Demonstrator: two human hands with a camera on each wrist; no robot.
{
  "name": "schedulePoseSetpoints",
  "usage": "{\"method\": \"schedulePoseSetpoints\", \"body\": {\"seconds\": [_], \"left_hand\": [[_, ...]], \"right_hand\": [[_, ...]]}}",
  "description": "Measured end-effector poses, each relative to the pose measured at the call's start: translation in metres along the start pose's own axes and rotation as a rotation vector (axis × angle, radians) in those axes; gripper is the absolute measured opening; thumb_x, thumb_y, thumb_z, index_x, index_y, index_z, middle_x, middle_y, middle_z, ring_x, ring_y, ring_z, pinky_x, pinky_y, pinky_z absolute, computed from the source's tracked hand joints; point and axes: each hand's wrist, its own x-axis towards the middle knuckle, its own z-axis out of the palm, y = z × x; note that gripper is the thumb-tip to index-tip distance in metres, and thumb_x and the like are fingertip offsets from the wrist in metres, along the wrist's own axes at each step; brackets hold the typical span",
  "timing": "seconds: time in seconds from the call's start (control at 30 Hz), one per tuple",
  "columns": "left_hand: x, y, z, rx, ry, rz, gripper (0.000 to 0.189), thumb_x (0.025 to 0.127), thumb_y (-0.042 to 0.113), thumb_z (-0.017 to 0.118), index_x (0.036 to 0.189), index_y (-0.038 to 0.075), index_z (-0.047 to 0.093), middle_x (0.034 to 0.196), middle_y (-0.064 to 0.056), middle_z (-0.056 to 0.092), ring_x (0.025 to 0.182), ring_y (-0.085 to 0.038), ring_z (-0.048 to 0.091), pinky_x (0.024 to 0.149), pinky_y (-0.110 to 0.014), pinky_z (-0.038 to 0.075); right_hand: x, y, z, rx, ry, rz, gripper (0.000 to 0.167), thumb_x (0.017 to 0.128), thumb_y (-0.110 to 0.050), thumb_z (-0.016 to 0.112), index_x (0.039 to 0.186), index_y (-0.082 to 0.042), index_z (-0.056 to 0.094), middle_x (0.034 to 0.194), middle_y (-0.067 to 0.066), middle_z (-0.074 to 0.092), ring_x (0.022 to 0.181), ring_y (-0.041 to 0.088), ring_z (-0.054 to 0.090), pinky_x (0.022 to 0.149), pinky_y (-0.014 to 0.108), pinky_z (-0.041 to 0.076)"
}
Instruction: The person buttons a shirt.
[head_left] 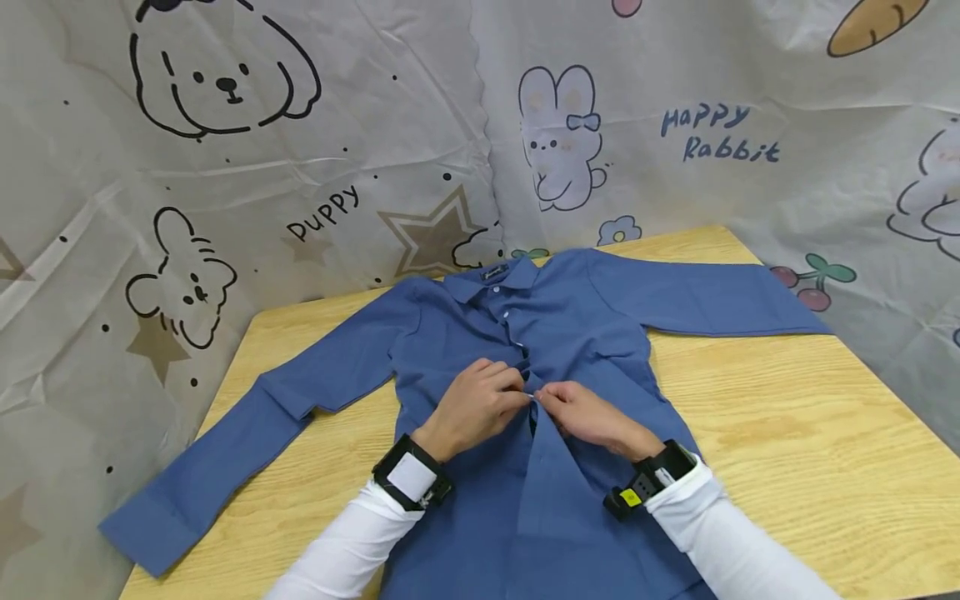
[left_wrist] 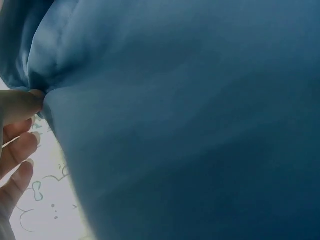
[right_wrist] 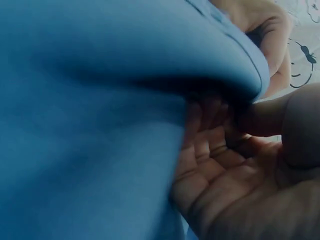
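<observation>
A blue long-sleeved shirt (head_left: 465,483) lies front up, its collar (head_left: 491,279) at the far end. White buttons (head_left: 506,315) show along the upper front. At mid-front my left hand (head_left: 476,407) pinches the front edge, fingertips almost meeting those of my right hand (head_left: 588,414). A small whitish spot shows between the two. My right hand pinches the opposite edge, where the front strip rises in a fold. In the left wrist view, the left hand (left_wrist: 17,145) grips gathered cloth. The right wrist view has the right hand (right_wrist: 230,180) with fingers curled, tips partly hidden behind the cloth.
The shirt is spread on a light wooden table (head_left: 787,408). One sleeve (head_left: 217,467) runs to the near left, bent at the elbow; the other sleeve (head_left: 720,298) reaches the right edge. A printed cloth (head_left: 360,108) hangs behind and at the left.
</observation>
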Motion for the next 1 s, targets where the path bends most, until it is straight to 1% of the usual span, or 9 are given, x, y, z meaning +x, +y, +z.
{"method": "schedulePoseSetpoints", "body": {"seconds": [0.13,0.3,0.43,0.53,0.67,0.8,0.87,0.93,1.0], "left_hand": [[-0.001,0.000,-0.001,-0.007,0.009,-0.028,0.009,0.088,0.013,0.069,0.090,0.018,0.076,0.085,0.003,0.058,0.077,-0.012,0.052,0.073,-0.030,0.041],[-0.004,-0.001,-0.005,-0.050,0.049,-0.078,0.009,0.087,0.014,0.070,0.094,0.016,0.074,0.081,0.003,0.057,0.073,-0.012,0.052,0.067,-0.030,0.040],[-0.007,0.001,-0.008,-0.084,0.059,-0.086,0.009,0.085,0.010,0.070,0.092,0.014,0.073,0.082,0.003,0.058,0.071,-0.012,0.052,0.064,-0.029,0.042],[-0.009,0.002,-0.010,-0.108,0.037,-0.086,0.009,0.082,0.008,0.069,0.088,0.014,0.071,0.084,0.003,0.058,0.072,-0.010,0.053,0.064,-0.028,0.044],[-0.014,0.007,-0.010,-0.108,-0.059,-0.087,0.009,0.079,0.010,0.071,0.081,0.018,0.069,0.080,0.006,0.056,0.068,-0.009,0.053,0.063,-0.027,0.046],[-0.018,0.015,-0.010,-0.135,-0.240,-0.119,0.006,0.079,0.017,0.072,0.079,0.023,0.072,0.077,0.010,0.055,0.065,-0.006,0.052,0.060,-0.025,0.046],[-0.018,0.020,-0.012,-0.160,-0.312,-0.138,0.005,0.081,0.019,0.073,0.082,0.024,0.074,0.078,0.011,0.057,0.065,-0.004,0.053,0.060,-0.024,0.046],[-0.017,0.024,-0.013,-0.182,-0.361,-0.152,0.006,0.081,0.020,0.073,0.085,0.024,0.075,0.080,0.010,0.058,0.064,-0.003,0.051,0.060,-0.022,0.045],[-0.016,0.027,-0.015,-0.194,-0.380,-0.164,0.006,0.082,0.020,0.074,0.085,0.024,0.074,0.078,0.009,0.058,0.063,-0.002,0.049,0.058,-0.022,0.043]], "right_hand": [[-0.002,0.003,0.001,-0.077,0.032,-0.018,0.034,0.105,-0.023,0.039,0.077,-0.006,0.050,0.064,0.004,0.046,0.055,0.016,0.044,0.057,0.032,0.042],[-0.006,0.003,0.000,-0.208,0.113,-0.057,0.032,0.104,-0.018,0.040,0.084,-0.004,0.060,0.071,0.007,0.055,0.060,0.019,0.054,0.057,0.034,0.047],[-0.009,0.001,0.000,-0.228,0.155,-0.097,0.031,0.103,-0.019,0.042,0.086,-0.004,0.062,0.071,0.007,0.056,0.060,0.019,0.054,0.056,0.034,0.048],[-0.012,-0.001,0.000,-0.230,0.172,-0.121,0.030,0.103,-0.021,0.043,0.086,-0.005,0.062,0.071,0.006,0.055,0.060,0.019,0.054,0.055,0.034,0.047],[-0.017,-0.005,0.002,-0.251,0.202,-0.146,0.030,0.103,-0.024,0.044,0.087,-0.007,0.062,0.068,0.005,0.054,0.056,0.018,0.050,0.051,0.033,0.042],[-0.026,-0.010,0.006,-0.286,0.225,-0.177,0.030,0.104,-0.026,0.043,0.088,-0.011,0.063,0.059,0.003,0.046,0.047,0.015,0.038,0.045,0.035,0.037],[-0.031,-0.012,0.009,-0.308,0.223,-0.176,0.029,0.104,-0.025,0.042,0.089,-0.013,0.064,0.057,0.002,0.043,0.044,0.014,0.032,0.043,0.035,0.035],[-0.035,-0.014,0.012,-0.334,0.204,-0.184,0.028,0.103,-0.025,0.044,0.088,-0.013,0.064,0.056,0.001,0.041,0.044,0.013,0.030,0.043,0.034,0.035],[-0.038,-0.014,0.016,-0.357,0.178,-0.188,0.026,0.102,-0.023,0.046,0.088,-0.012,0.065,0.058,0.000,0.042,0.044,0.013,0.032,0.044,0.032,0.034]]}}
